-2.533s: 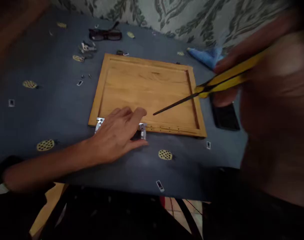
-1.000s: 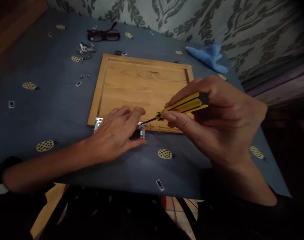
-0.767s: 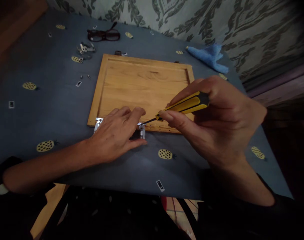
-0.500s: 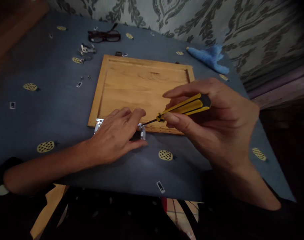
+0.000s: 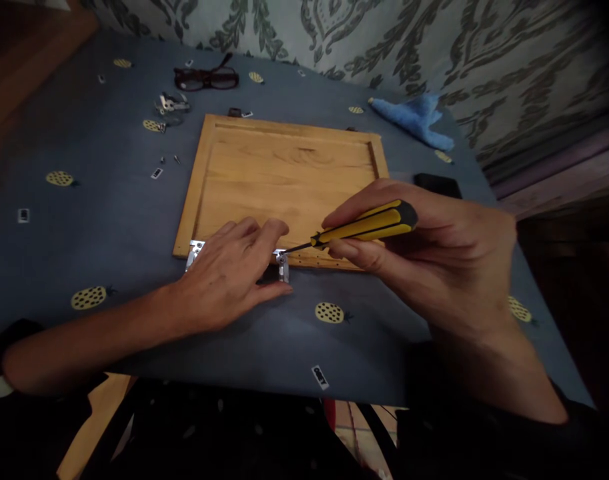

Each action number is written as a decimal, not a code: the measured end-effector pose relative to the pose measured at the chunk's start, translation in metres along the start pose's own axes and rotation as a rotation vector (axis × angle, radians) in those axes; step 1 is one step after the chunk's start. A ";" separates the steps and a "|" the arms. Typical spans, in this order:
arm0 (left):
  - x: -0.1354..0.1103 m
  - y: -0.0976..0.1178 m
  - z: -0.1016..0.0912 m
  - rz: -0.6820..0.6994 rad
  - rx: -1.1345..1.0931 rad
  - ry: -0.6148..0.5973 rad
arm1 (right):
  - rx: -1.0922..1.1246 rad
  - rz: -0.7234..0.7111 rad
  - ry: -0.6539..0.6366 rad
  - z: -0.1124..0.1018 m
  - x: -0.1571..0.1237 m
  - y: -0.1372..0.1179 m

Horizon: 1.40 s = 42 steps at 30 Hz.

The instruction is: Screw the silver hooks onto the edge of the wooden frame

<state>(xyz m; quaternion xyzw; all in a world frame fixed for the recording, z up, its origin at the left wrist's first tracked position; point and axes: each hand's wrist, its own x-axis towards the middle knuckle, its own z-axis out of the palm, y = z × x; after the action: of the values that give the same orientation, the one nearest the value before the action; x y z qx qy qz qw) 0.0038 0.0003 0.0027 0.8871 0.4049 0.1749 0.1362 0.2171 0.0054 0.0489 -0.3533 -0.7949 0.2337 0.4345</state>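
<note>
A wooden cabinet door panel [image 5: 284,167] lies flat on the table. At its near edge sits a metal hinge [image 5: 283,268]; more shiny metal hardware [image 5: 195,251] shows at the near left corner. My left hand [image 5: 229,277] lies across this edge, fingers on the panel and thumb below, closed about the hinge and covering what is between the two metal parts. In my right hand [image 5: 444,257] is a yellow and black screwdriver [image 5: 364,223], gripped by the handle between thumb and fingers. Its tip meets the hinge; the screw head is too small to make out.
Eyeglasses [image 5: 207,78] lie at the back left, with loose metal hinge parts [image 5: 171,103] nearer. Small screws [image 5: 177,159] rest left of the panel. A blue cloth [image 5: 414,120] is at the back right; a dark object [image 5: 438,185] sits behind my right hand. A patterned wall covering [image 5: 334,27] borders the table.
The view has shifted slightly. The screwdriver handle has turned a little and my right hand sits a bit lower, uncovering the dark object behind it. My left hand keeps its place.
</note>
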 end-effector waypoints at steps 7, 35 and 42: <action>0.000 -0.001 0.001 0.017 -0.004 0.009 | -0.060 -0.071 0.065 0.004 -0.002 0.002; -0.002 -0.003 0.001 0.009 -0.008 -0.014 | -0.121 -0.055 0.401 0.022 -0.009 0.003; -0.001 -0.001 0.001 0.025 0.016 0.004 | -0.122 -0.029 0.332 0.019 -0.010 0.005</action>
<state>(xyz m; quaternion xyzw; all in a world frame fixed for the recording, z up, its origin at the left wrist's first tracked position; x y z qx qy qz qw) 0.0027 0.0000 0.0005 0.8927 0.3956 0.1752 0.1259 0.2063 -0.0003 0.0309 -0.4011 -0.7299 0.1173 0.5410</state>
